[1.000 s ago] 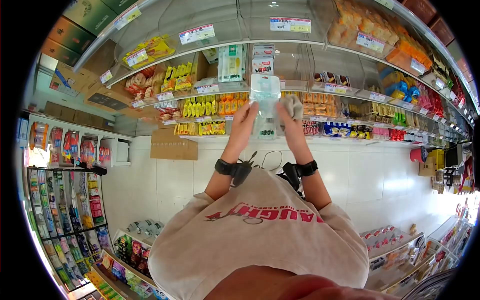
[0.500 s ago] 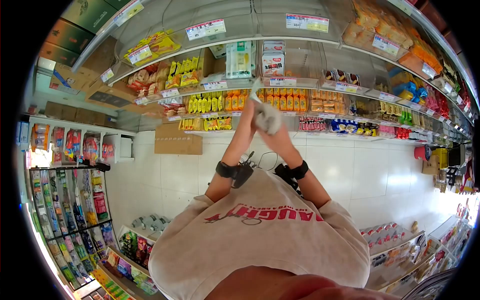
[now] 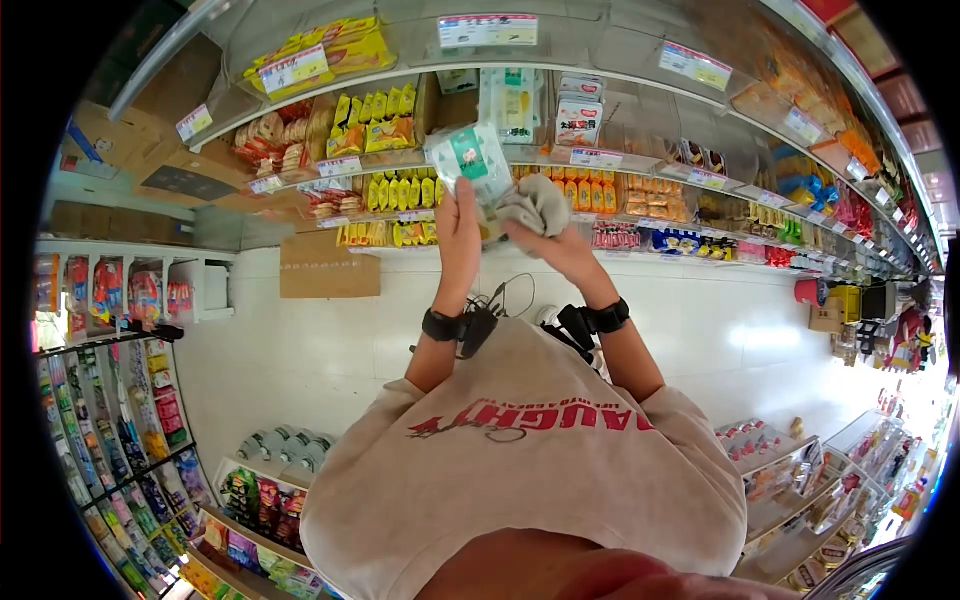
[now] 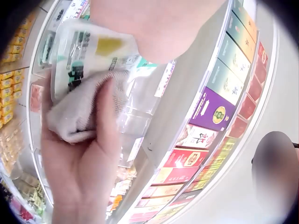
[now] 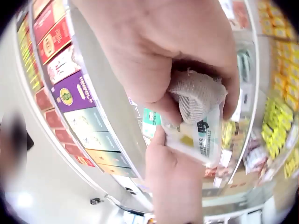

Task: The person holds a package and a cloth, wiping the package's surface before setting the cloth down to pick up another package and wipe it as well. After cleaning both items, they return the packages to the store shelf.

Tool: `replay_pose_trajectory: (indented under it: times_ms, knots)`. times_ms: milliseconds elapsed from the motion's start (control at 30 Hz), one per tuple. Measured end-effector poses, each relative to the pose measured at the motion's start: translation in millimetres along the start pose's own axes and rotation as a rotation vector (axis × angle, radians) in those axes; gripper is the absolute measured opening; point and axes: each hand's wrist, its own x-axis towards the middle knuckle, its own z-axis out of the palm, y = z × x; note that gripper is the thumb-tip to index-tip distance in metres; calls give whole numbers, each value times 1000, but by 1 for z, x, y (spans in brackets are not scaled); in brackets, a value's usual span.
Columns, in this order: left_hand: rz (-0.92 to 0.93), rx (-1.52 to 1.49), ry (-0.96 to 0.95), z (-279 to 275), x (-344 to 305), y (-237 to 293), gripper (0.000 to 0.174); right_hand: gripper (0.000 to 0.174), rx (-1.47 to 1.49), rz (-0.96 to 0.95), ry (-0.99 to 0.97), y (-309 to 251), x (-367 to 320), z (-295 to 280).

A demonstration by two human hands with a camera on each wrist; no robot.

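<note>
A clear and white package with a green label [image 3: 470, 162] is gripped by the left hand [image 3: 460, 232], tilted in front of the shelves. The right hand [image 3: 562, 250] holds a crumpled grey cloth [image 3: 540, 205] beside it. In the left wrist view the cloth [image 4: 84, 107] lies against the package [image 4: 96, 46], between the right hand's [image 4: 81, 163] thumb and fingers; the left hand [image 4: 159, 28] is at the top. In the right wrist view the right hand's [image 5: 173, 42] fingers curl round the cloth [image 5: 198, 95], over the package [image 5: 191, 140], with the left hand [image 5: 175, 172] below.
Shelves with price tags [image 3: 488, 31] curve across the front, holding yellow snack packs [image 3: 390, 135], orange packs [image 3: 590, 195] and white packages [image 3: 578, 122]. A cardboard box [image 3: 330, 266] stands on the floor below them. More goods racks [image 3: 120, 430] stand at the left.
The package has gone from upright, through edge-on, to tilted left with its green label showing. The cloth hand has come across to the package's side. The head view has shifted against the shelves.
</note>
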Motion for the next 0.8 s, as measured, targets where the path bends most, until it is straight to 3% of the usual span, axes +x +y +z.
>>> replay_pose_trajectory:
  times_ms: [67, 100, 167, 233, 333, 400, 433, 500, 600, 633, 733, 767, 800]
  knots:
    - [75, -23, 7, -9, 12, 2, 34, 34, 55, -103, -5, 19, 3, 15]
    - [-75, -19, -86, -22, 18, 2, 26, 37, 83, -161, -7, 21, 7, 20]
    - [-208, -327, -164, -24, 18, 1, 26, 40, 28, -165, -5, 18, 15, 16]
    - [-332, -634, -306, -31, 21, -6, 41, 39, -65, -229, 54, 12, 20, 19]
    - [-407, -896, -315, -18, 24, -22, 52, 31, -265, -405, 223, 2, 20, 30]
    - [-339, -896, -309, -11, 25, -13, 54, 26, -389, -514, 317, -8, 20, 32]
    - [-301, -893, -304, -9, 25, -6, 55, 26, -347, -481, 382, -11, 18, 30]
    - [-349, -875, -330, -11, 26, -1, 55, 26, -257, -414, 510, -18, 14, 26]
    - [-486, -947, -362, -3, 17, 3, 53, 26, -532, -584, 561, -37, 11, 24]
    - [-546, -987, -370, 1, 13, 3, 53, 28, -540, -611, 511, -36, 10, 27]
    - [-481, -965, -203, 13, 12, 4, 53, 37, -564, -683, 353, -23, 7, 45]
    - [-464, -1143, -365, 10, 25, 8, 56, 40, -564, -665, 259, -20, 1, 44]
    - [-437, -1110, -365, 7, 31, 13, 56, 43, -564, -652, 160, -17, -5, 41]
